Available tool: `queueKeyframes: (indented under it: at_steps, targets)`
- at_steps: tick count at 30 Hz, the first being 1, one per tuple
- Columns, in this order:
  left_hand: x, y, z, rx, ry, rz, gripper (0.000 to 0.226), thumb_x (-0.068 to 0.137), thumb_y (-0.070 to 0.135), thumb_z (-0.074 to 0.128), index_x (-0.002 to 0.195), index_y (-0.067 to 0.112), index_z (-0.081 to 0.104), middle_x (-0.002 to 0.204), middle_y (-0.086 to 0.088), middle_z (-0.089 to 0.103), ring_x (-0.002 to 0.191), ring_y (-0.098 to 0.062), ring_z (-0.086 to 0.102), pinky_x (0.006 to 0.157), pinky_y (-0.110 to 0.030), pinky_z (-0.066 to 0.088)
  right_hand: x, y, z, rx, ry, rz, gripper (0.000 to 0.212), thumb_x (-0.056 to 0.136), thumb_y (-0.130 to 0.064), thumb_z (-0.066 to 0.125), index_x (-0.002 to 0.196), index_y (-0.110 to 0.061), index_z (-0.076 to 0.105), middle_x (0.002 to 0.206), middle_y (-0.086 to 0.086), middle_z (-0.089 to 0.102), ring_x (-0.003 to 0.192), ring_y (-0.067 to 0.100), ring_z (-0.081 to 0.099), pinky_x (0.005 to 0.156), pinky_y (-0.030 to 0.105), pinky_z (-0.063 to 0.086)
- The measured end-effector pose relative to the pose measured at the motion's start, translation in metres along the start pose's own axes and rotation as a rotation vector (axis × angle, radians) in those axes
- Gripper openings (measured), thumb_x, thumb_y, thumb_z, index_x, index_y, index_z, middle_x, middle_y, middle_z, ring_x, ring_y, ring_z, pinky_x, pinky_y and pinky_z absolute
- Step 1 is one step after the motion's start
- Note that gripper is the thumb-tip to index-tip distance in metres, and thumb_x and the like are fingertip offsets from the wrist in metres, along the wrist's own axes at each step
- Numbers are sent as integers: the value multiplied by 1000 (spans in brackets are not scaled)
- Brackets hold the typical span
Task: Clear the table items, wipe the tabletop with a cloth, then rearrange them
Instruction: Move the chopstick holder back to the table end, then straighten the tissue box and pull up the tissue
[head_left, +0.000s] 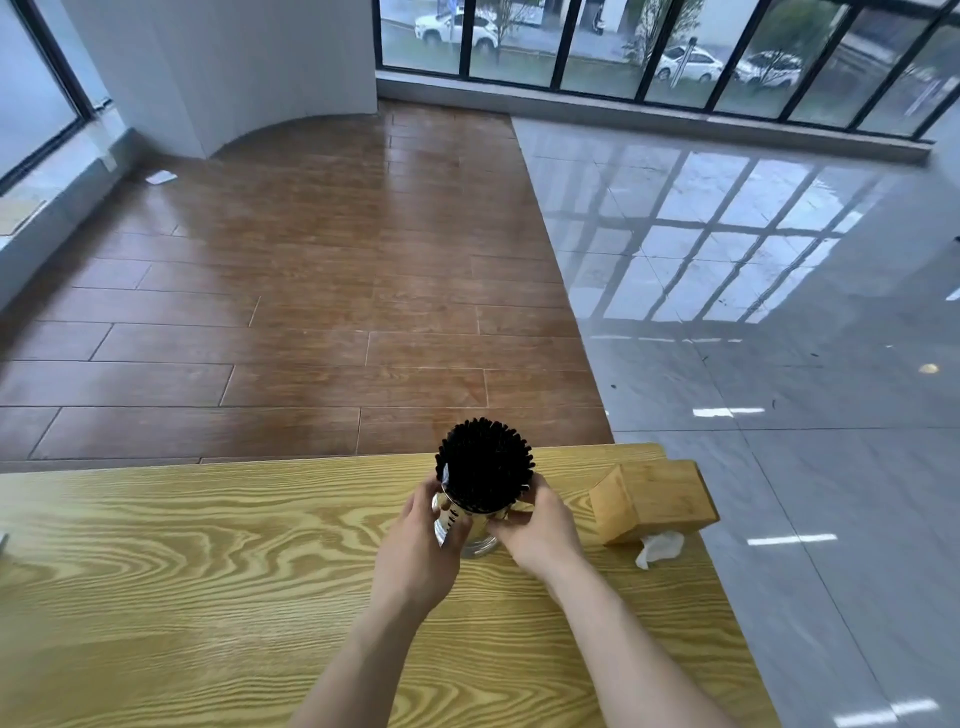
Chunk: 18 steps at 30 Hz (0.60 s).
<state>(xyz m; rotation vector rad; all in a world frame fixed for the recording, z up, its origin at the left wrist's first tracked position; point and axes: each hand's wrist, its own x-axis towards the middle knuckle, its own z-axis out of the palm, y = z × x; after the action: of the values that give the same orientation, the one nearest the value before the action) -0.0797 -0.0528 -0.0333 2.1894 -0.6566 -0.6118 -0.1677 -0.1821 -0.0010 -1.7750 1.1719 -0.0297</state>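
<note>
A shiny metal cylindrical holder of black chopsticks (470, 519) is gripped by left hand (423, 545) and right hand (540, 530) on the yellow wood-grain worktop (208, 571).

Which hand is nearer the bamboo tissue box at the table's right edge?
Right. The right hand grips the shiny metal holder of black chopsticks just beside the bamboo tissue box; the left hand holds the holder's far side.

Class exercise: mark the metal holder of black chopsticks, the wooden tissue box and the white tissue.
metal holder (470, 540), head view, shiny lower wall between the hands.
wooden tissue box (655, 500), head view, its top face.
white tissue (661, 548), head view, crumpled middle.
</note>
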Motion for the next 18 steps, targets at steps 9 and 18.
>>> queueKeyframes:
  at_steps: [9, 18]
  targets:
    - [-10, -5, 9, 11, -7, -75, 79, 95, 46, 58, 159, 27, 15, 160, 3, 42, 138, -22, 53, 99, -41, 52, -11, 12, -7, -4, -32, 74, 87, 81, -23, 83, 153, -31, 36, 145, -2, 56, 124, 22, 62, 106, 41, 52]
    - [-58, 5, 55, 86, -194, -222, 58, 96, 49, 54, 147, 27, 39, 144, 1, 58, 132, -21, 55, 98, -35, 45, -44, 86, -54, -14, -178, 249, 52, 92, -32, 71, 140, -22, 54, 125, 4, 65, 115, 19, 63, 96, 27, 48]
